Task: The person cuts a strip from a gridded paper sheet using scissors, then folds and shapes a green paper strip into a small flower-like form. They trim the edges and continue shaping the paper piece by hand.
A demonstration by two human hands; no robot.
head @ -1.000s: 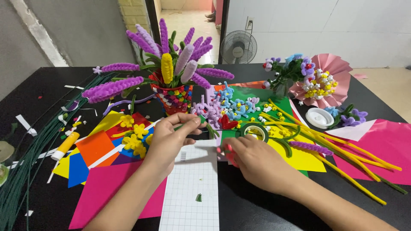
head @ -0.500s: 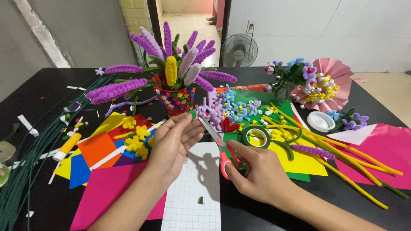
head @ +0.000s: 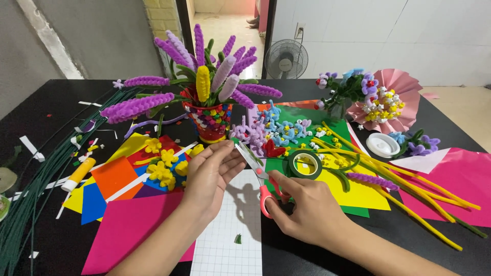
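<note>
My right hand (head: 302, 209) grips red-handled scissors (head: 258, 174) with the blades pointing up and to the left. My left hand (head: 209, 176) is raised beside the blades, fingertips pinched on a small green piece at the blade tips (head: 236, 141). Under both hands lies a white squared sheet (head: 230, 235) with a small green scrap (head: 238, 238) on it. A roll of green tape (head: 304, 164) lies just right of the scissors.
A red pot of purple and yellow pipe-cleaner flowers (head: 209, 117) stands behind the hands. Coloured paper sheets (head: 123, 225), small yellow flowers (head: 163, 166), a glue stick (head: 78, 174), green wires (head: 25, 204), yellow stems (head: 409, 194), a pink fan bouquet (head: 388, 102) and a white lid (head: 382, 144) cover the black table.
The scissors have come up from lying flat near the paper to standing between my hands, blades raised to my left fingertips. My left hand has lifted slightly.
</note>
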